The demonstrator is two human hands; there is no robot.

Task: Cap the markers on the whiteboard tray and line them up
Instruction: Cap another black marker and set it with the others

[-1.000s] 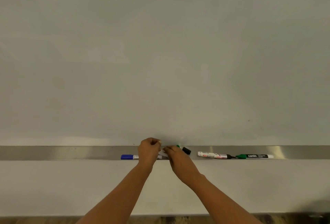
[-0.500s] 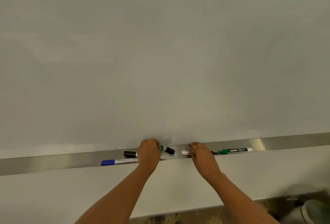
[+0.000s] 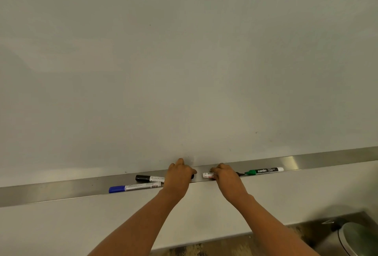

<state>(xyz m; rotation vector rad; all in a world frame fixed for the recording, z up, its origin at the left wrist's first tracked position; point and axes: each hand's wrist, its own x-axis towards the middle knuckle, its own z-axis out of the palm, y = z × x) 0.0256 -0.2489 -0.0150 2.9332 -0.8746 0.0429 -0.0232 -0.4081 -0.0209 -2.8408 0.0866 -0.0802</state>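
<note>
Working along the steel whiteboard tray (image 3: 61, 191) with both hands now parted, where a second ago they met over one marker at the centre. Right hand (image 3: 227, 176) shifted rightward and curled down over the white-barrelled marker (image 3: 207, 175), fingers closed on its middle, the dark uncapped tip poking out toward the green Camlin marker (image 3: 263, 171). Left hand (image 3: 179, 175) kept in place, loosely fisted, with something small and dark at the fingertips, probably a cap; cannot tell for certain. Suggests, as a judgement, one marker finished and the next being brought to its cap. Black-capped marker (image 3: 149, 178) and blue-capped marker (image 3: 134, 187) lying capped on the tray just left of the left hand, near each other but staggered, not yet in line. Green marker capped, lying flat, well right of the others.
</note>
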